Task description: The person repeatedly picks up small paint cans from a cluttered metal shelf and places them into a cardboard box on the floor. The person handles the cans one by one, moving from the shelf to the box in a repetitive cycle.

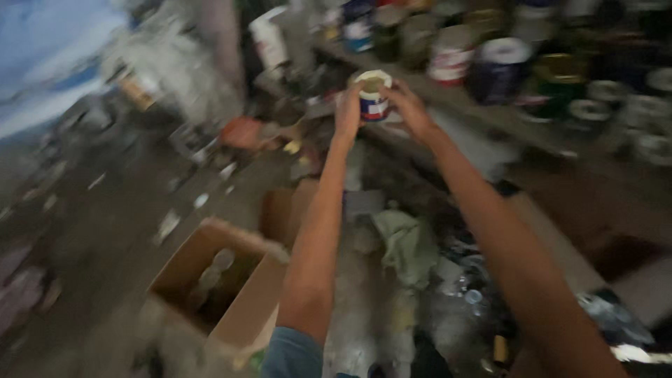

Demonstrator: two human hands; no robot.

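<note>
Both my arms reach forward and up toward a shelf. Between my hands is a small round can (373, 98) with a white rim and a blue and white label. My left hand (348, 112) grips its left side. My right hand (409, 106) holds its right side. The can is just in front of the shelf edge (490, 115), at the height of the cans stored there. The picture is blurred by motion.
The shelf carries several paint cans, among them a white and red one (449, 54) and a dark blue one (498, 70). Below lie an open cardboard box (217, 280), a green rag (409, 245), an orange object (241, 131) and scattered litter on the floor.
</note>
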